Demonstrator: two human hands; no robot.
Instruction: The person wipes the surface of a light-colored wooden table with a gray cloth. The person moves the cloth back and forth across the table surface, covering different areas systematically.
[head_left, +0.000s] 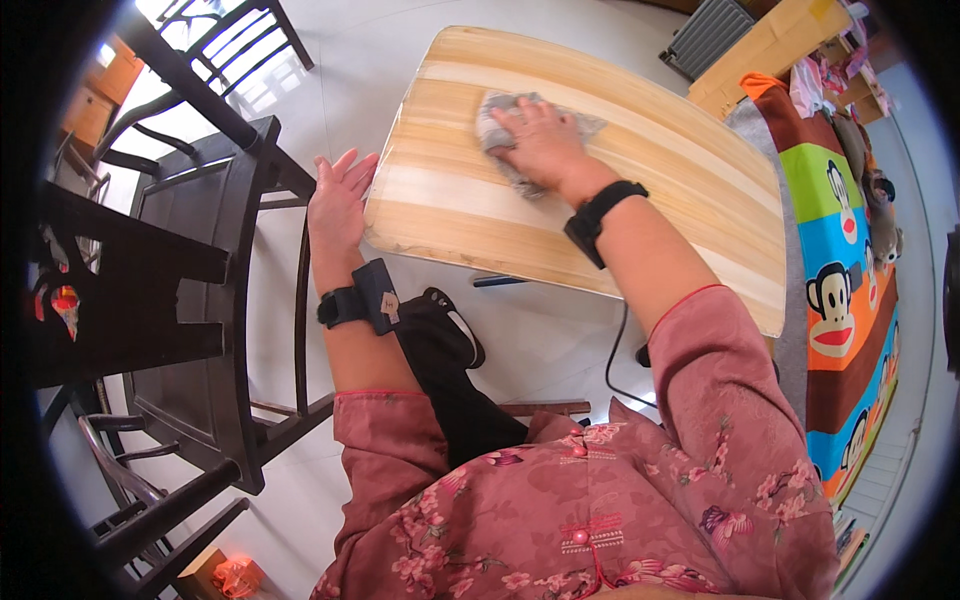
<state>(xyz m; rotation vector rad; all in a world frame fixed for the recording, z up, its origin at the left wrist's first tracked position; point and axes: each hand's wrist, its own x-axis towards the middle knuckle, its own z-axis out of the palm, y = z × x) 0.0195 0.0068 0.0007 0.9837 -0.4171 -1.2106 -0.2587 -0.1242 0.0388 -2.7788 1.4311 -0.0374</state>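
A small table with a wood-grain top stands before me. On its left half my right hand presses a crumpled grey and white cloth against the surface, fingers spread over it. The cloth's edges stick out to the left, below and to the right of the hand. My left hand is at the table's left edge, palm turned up and fingers apart, holding nothing. Whether its fingertips touch the edge I cannot tell. Each wrist wears a black strap.
Dark wooden chairs stand close on the left. At the right is a bed or couch with a colourful monkey-print cover and plush toys. A black cable hangs below the table. A grey ribbed panel stands at the back right.
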